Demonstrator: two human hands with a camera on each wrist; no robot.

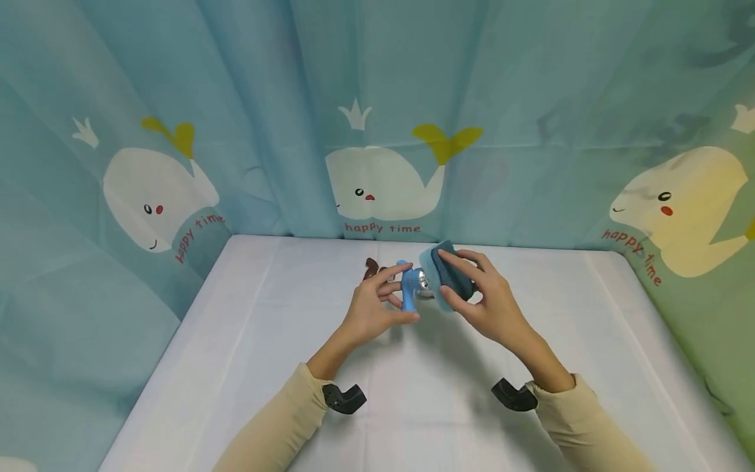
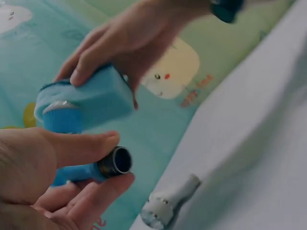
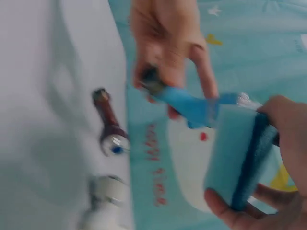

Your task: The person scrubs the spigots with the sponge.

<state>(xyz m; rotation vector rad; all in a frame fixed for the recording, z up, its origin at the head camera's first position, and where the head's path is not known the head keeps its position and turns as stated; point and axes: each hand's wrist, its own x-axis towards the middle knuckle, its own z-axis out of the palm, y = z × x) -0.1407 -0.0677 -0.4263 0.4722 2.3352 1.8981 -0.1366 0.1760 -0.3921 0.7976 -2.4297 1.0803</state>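
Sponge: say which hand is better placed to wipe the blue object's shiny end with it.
The right hand, I'd judge: it grips the sponge close to the shiny end, while the left hand holds the blue object.

Looks like curtained-off recording booth: hung with blue-green whale-print curtain (image 1: 389,72) from nine through twelve to three o'clock, furnished with white table (image 1: 436,400) toward six, equipped with wrist cameras (image 1: 346,400).
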